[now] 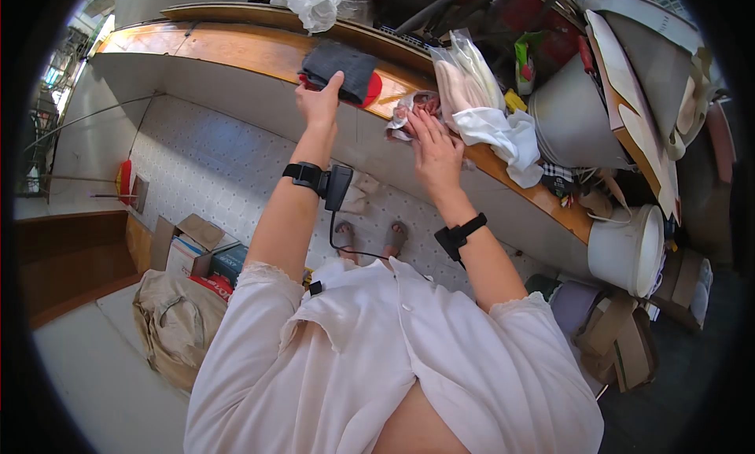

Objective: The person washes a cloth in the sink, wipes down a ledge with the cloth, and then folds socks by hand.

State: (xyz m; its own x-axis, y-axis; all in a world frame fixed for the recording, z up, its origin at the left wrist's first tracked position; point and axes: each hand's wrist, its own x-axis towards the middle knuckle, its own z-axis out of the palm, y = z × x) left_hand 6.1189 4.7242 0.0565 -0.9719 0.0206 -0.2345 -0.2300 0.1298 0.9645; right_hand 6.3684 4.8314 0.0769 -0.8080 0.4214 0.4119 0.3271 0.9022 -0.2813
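Note:
My left hand [318,105] grips a folded dark grey cloth [338,67] at its near edge, thumb on top and the other fingers mostly hidden. The cloth lies over the wooden ledge [228,46], and a round red piece [371,90] shows from under its right side. To the right, my right hand [435,149] rests with fingers stretched over a crumpled clear plastic bag [399,123] with reddish contents that I cannot make out. Just beyond that hand lie a bag of pale gloves or cloths [464,80] and a crumpled white cloth [503,139].
White plastic buckets [625,249] and cardboard [629,116] crowd the right side. Another clear plastic bag [311,1] sits at the back of the ledge. Behind me on the left are an opened carton [193,241] and a beige cloth [177,320]. Tiled floor [212,155] lies below.

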